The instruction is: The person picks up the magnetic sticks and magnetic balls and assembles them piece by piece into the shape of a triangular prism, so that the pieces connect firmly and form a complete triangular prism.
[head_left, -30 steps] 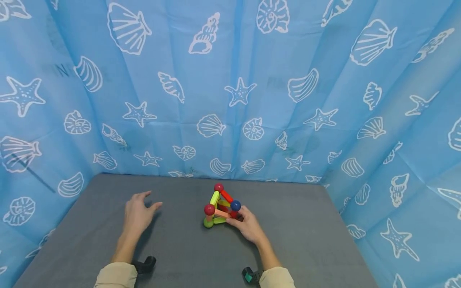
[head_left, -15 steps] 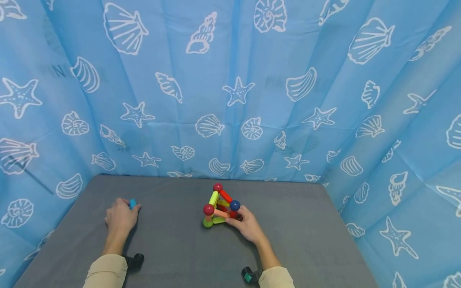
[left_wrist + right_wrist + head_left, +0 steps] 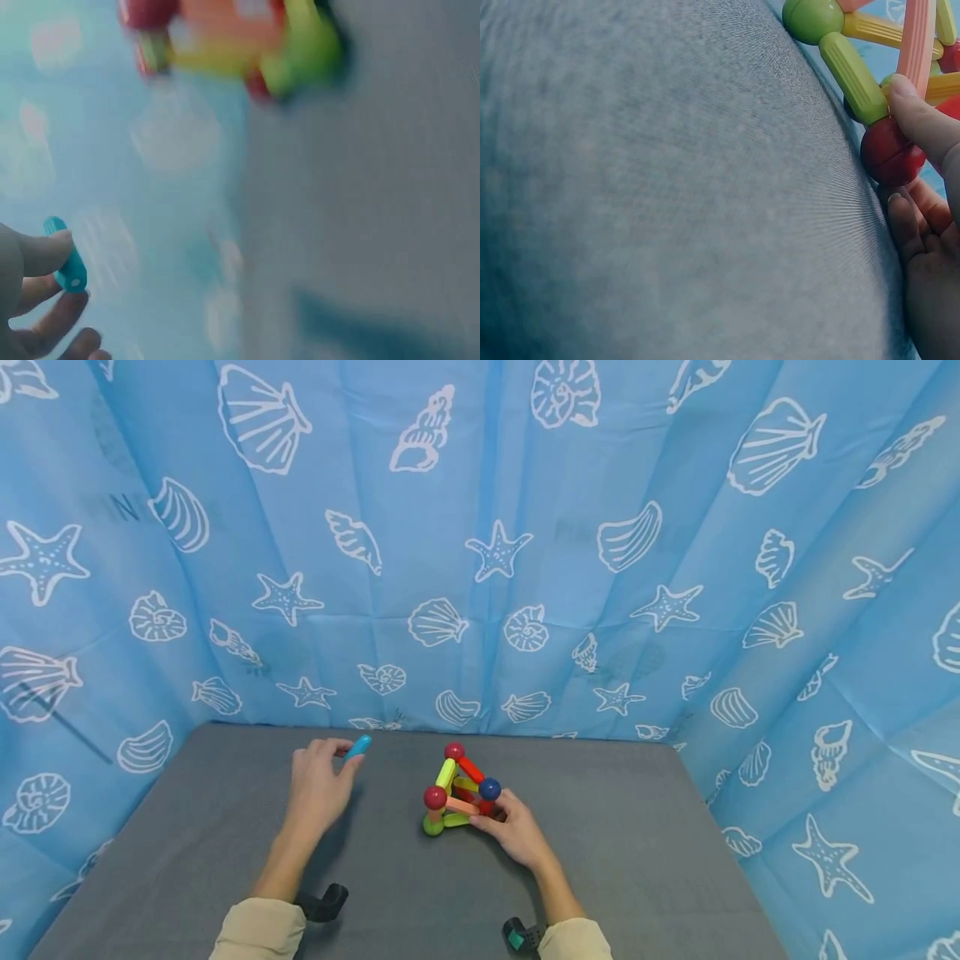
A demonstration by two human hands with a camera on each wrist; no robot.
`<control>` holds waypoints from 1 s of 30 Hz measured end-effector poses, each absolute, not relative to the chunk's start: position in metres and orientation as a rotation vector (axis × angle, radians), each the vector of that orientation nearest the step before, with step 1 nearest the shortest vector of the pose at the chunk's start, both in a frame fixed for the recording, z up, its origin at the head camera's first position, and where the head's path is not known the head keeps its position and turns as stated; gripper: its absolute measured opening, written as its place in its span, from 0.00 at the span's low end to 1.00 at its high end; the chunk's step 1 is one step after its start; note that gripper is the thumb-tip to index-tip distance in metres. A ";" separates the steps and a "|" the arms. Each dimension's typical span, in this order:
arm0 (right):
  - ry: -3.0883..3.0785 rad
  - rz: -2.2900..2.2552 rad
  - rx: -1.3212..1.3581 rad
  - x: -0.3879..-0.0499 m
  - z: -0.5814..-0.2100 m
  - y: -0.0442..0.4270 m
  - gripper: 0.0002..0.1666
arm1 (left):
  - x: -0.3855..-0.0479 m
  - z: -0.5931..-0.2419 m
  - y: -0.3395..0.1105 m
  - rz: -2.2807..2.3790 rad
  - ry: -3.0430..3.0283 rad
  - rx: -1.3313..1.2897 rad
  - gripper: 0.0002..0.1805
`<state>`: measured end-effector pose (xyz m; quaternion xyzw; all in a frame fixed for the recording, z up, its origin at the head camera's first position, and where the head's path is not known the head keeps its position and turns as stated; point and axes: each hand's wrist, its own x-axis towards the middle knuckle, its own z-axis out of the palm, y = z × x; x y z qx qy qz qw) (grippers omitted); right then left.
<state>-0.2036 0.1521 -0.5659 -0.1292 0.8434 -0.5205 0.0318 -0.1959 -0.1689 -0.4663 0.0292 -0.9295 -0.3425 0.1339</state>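
Observation:
Between thumb and fingertips my left hand (image 3: 318, 787) pinches a light-blue magnetic building rod (image 3: 358, 747), raised above the table. The left wrist view shows the rod's rounded end poking out past the thumb. To its right stands a frame of magnetic rods and balls, with a red ball (image 3: 435, 797) at the front, a blue ball (image 3: 490, 788) at the right and a green ball (image 3: 432, 825) low down. My right hand (image 3: 519, 833) holds this frame at its lower right corner. In the right wrist view, the thumb lies by a pink rod (image 3: 915, 49), above a dark red ball (image 3: 891, 154).
A grey cloth (image 3: 405, 893) covers the table. Behind it and along the sides hangs a blue curtain (image 3: 450, 685) with white shell prints. Black camera mounts (image 3: 324, 903) sit at both wrists.
My left hand moved left and down to the table, took up the light-blue rod, then came back right towards the frame with it. The right hand and the frame stayed in place.

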 end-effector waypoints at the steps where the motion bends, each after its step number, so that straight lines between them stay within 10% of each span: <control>1: 2.602 -1.596 -0.400 -0.204 -0.566 0.152 0.15 | -0.194 -0.461 -0.156 -1.021 -2.692 0.044 0.19; 12: 2.632 -1.605 -0.350 -0.196 -0.552 0.145 0.15 | -0.177 -0.459 -0.062 -1.062 -2.647 -0.281 0.12; 30: 2.593 -1.623 -0.421 -0.184 -0.523 0.145 0.15 | -0.177 -0.475 -0.045 -0.827 -2.658 -0.375 0.10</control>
